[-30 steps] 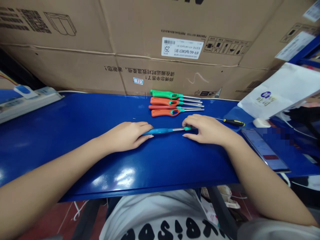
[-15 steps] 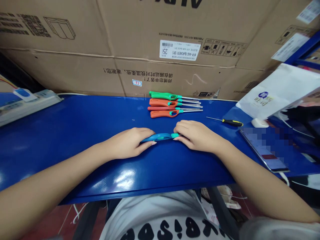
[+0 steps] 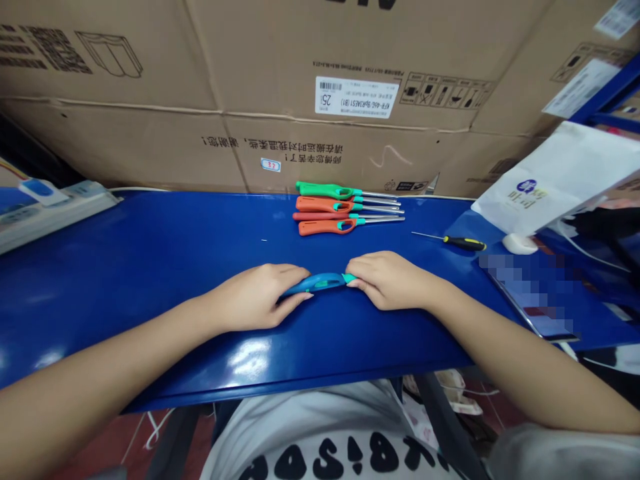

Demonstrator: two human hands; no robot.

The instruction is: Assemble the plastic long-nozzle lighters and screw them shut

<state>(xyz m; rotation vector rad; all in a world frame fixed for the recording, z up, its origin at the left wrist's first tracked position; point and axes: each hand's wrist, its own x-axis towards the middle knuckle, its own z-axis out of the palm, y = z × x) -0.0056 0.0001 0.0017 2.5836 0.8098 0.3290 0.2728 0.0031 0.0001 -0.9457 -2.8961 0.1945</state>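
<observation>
A blue long-nosed lighter [image 3: 327, 281] with a teal collar spans the gap between my two hands, just above the table. My left hand [image 3: 260, 293] is closed round its handle end, thumb underneath. At the other end, my right hand [image 3: 387, 279] grips the teal collar and hides the metal tube. Beyond them lie several more lighters side by side, tubes pointing right: a green one [image 3: 325, 191] at the back, an orange one [image 3: 323, 205], a red one [image 3: 320, 216] seen edge-on, and another orange one [image 3: 320, 228] nearest me.
A screwdriver [image 3: 464, 244] with a black and yellow handle lies to the right, near a phone [image 3: 530, 300] and a white paper bag [image 3: 550, 180]. Behind the blue table [image 3: 150, 267] stands a large cardboard box [image 3: 280, 80]. A power strip [image 3: 55, 210] sits at the left.
My right hand has closed in over the teal collar, covering the bit of tube that showed before. Both hands and the blue lighter sit slightly lower in view.
</observation>
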